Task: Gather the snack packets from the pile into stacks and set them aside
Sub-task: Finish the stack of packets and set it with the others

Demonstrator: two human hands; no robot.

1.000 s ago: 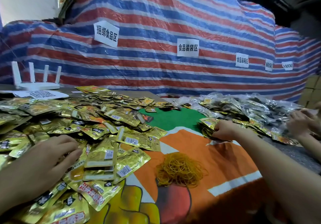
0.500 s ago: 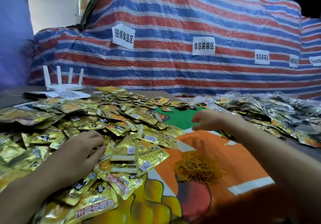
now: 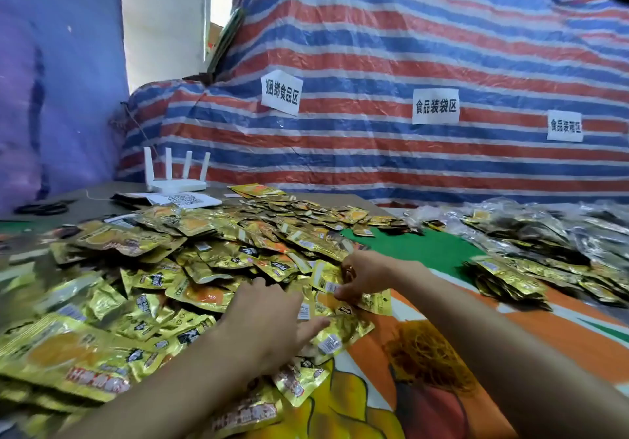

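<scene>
A wide pile of gold snack packets (image 3: 177, 268) covers the left half of the table. My left hand (image 3: 269, 323) lies flat on packets at the pile's near edge, fingers stretched toward a gold packet (image 3: 335, 334). My right hand (image 3: 362, 277) has come back to the pile and pinches a gold packet (image 3: 326, 278) at its right edge, just above the left hand. A stack of gathered packets (image 3: 507, 278) lies set aside on the right.
A heap of yellow rubber bands (image 3: 429, 357) sits on the orange cloth (image 3: 544, 329) near my right forearm. Silver-wrapped packets (image 3: 551, 231) fill the far right. A white router (image 3: 178, 183) and a striped tarp (image 3: 374, 152) stand behind.
My right hand has left the stack on the right and swung left to the pile, where it takes a packet. The view has turned left. My left hand stays on the packets.
</scene>
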